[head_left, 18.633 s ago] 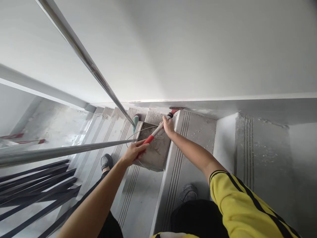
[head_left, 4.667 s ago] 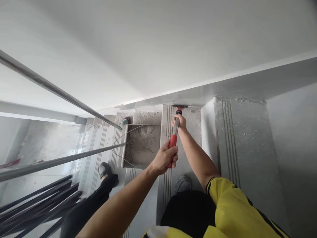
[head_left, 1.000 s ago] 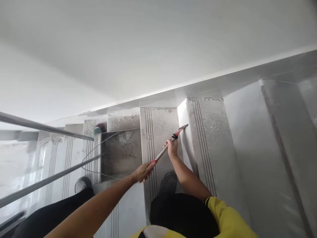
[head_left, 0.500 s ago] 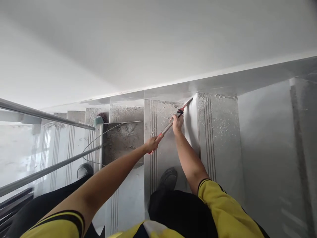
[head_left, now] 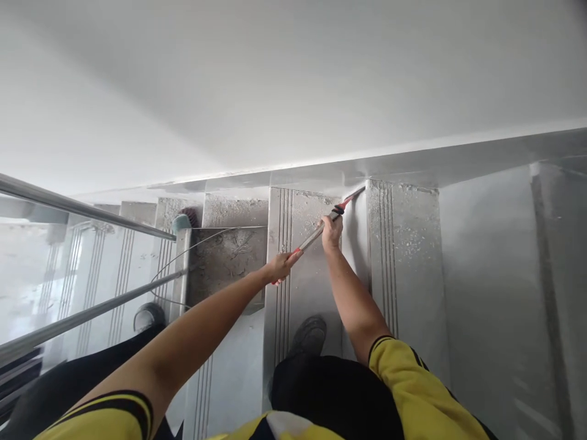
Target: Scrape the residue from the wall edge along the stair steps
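Observation:
A long-handled scraper (head_left: pixel 312 237) with red parts at both ends slants across a stair step, gripped in both hands. My left hand (head_left: pixel 280 267) is closed round the red grip at its lower end. Farther up, my right hand (head_left: pixel 331 232) wraps the shaft just below the dark collar. The scraper's thin tip rests in the corner where the smooth riser (head_left: pixel 356 244) meets the wall's grey skirting (head_left: pixel 316 174). Pale crumbs and chips lie on the grooved step (head_left: pixel 305 211) beneath the tool and on the higher step (head_left: pixel 410 238) to the right.
Left of my hands, a debris-strewn metal dustpan (head_left: pixel 229 256) with a wire handle sits on a lower step. A teal and dark-red object (head_left: pixel 183 221) is behind it. Metal rails (head_left: pixel 87 211) run along the left. My shoes (head_left: pixel 309 335) stand on different steps.
The scraper and my right hand have shifted slightly right, and the tip now lies nearer the upper step's edge. My view has tilted a little. Both grips stay the same.

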### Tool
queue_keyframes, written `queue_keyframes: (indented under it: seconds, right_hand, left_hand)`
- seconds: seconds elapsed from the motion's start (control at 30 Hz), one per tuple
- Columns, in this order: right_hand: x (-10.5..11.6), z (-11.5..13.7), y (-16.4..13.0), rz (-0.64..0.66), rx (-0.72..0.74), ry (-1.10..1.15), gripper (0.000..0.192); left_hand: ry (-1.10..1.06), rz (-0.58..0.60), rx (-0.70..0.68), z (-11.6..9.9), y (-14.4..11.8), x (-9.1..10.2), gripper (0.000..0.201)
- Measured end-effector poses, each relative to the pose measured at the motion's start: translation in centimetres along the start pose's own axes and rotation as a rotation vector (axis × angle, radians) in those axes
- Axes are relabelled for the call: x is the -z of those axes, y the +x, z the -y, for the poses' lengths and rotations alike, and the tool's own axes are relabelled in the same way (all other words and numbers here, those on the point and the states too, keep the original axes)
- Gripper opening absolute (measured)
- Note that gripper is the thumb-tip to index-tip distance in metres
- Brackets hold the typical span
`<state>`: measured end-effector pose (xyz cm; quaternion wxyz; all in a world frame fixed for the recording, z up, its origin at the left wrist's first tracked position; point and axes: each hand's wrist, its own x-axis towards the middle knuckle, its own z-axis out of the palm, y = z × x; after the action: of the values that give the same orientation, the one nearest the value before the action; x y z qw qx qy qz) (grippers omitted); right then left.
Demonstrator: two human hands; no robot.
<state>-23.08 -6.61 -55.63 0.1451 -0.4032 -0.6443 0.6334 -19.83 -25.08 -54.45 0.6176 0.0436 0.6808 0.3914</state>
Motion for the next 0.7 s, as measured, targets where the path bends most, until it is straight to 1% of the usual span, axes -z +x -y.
queue_keyframes:
  seconds: [0.1, 0.17, 0.2, 0.3, 0.33, 0.37, 0.4, 0.43, 0.53, 0.6, 0.63, 0.7]
  right_hand:
    - [1.3, -0.9, -2.0, 0.005, -0.030, -0.015, 0.019]
    - [1.5, -1.1, -2.4, 0.032, -0.037, -0.023, 0.017]
    - [1.2, -1.0, -2.1, 0.048, -0.039, -0.021, 0.016]
    - [-0.2, -0.2, -0.6, 0.065, -0.035, 0.003, 0.013]
    - [-0.6, 0.0, -0.3, 0.057, -0.029, 0.008, 0.014]
    - [-0.7, 0.0, -0.4, 0.043, -0.019, 0.010, 0.014]
    - [-0.6, -0.1, -0.7, 0.026, -0.008, 0.010, 0.015]
    - [-0.3, -0.3, -1.3, 0.012, -0.001, 0.006, 0.017]
    - [1.3, -1.4, -3.2, 0.004, -0.032, -0.041, 0.018]
    - [1.8, -1.7, -3.3, 0.004, -0.050, -0.071, 0.018]
    - [1.7, -1.5, -2.7, 0.005, -0.043, -0.080, 0.018]
    - [0.7, -0.8, -0.7, 0.010, -0.014, -0.099, 0.017]
  left_hand:
    - [0.018, 0.029, 0.014, 1.3, -0.7, -1.5, 0.064]
    - [0.035, 0.030, 0.021, 1.7, -0.8, -1.3, 0.062]
    - [0.045, 0.020, 0.020, 1.7, -0.7, -0.7, 0.062]
    - [0.077, -0.007, 0.006, 1.1, -0.4, 2.3, 0.066]
    - [0.086, 0.000, 0.002, 0.9, -0.4, 3.0, 0.067]
    - [0.092, 0.012, -0.002, 0.9, -0.6, 3.4, 0.069]
    - [0.094, 0.025, -0.003, 1.0, -0.8, 3.2, 0.070]
    - [0.088, 0.037, 0.004, 1.2, -1.1, 2.6, 0.071]
    - [0.042, 0.063, 0.038, 1.9, -1.8, -0.4, 0.068]
    - [0.029, 0.070, 0.046, 1.8, -1.8, -1.6, 0.066]
    - [0.030, 0.068, 0.038, 1.4, -1.6, -1.5, 0.066]
    - [0.036, 0.032, 0.016, 0.3, -0.9, -0.3, 0.068]
